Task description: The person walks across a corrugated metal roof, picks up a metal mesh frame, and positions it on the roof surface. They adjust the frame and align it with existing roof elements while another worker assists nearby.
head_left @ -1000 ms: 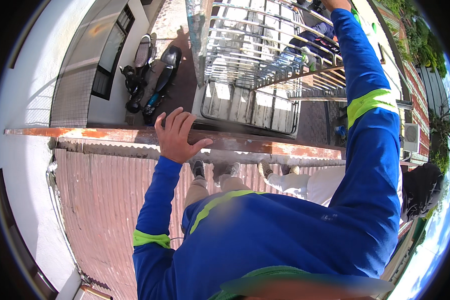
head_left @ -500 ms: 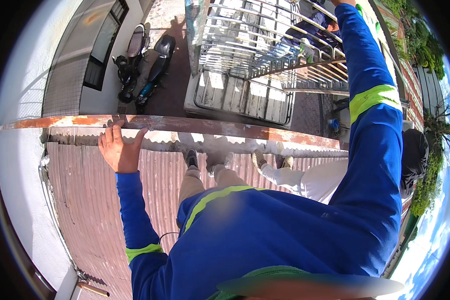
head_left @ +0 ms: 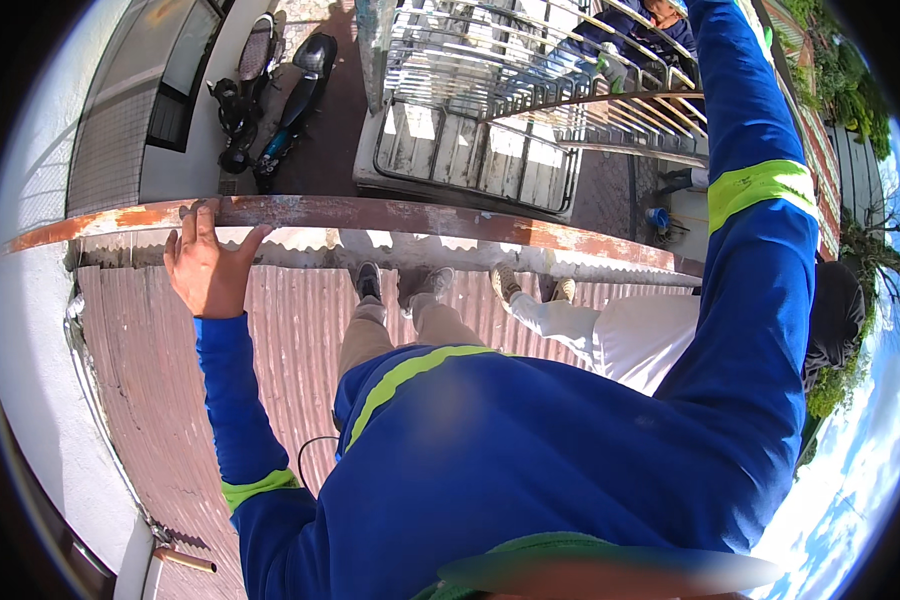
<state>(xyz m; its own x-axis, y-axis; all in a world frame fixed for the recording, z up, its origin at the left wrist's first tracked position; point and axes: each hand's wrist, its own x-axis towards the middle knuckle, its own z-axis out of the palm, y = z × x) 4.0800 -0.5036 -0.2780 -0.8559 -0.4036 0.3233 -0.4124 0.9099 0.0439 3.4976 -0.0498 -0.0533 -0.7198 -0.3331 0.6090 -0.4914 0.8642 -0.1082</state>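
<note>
My left hand [head_left: 210, 262] rests against a long rusty metal beam [head_left: 360, 215] that crosses in front of me. Its fingers lie spread over the beam's near face and top edge, with the thumb held apart. My right arm [head_left: 755, 200], in a blue sleeve with a lime band, stretches up and forward past the upper edge of the picture. The right hand is out of sight, so what it touches cannot be seen. Left of that arm and beyond the beam is a large barred metal frame [head_left: 540, 105].
Under my feet lies a reddish corrugated roof [head_left: 140, 370]. Someone in pale trousers [head_left: 650, 335] stands close on my right. Below, another person [head_left: 620, 45] is behind the bars. Two motorcycles [head_left: 300, 105] stand down at left, near a white wall [head_left: 20, 350].
The view has shifted, so the beam and the roof sit higher and further left. My right hand, partly visible at the top before, has gone out of the picture. The left stays at the beam.
</note>
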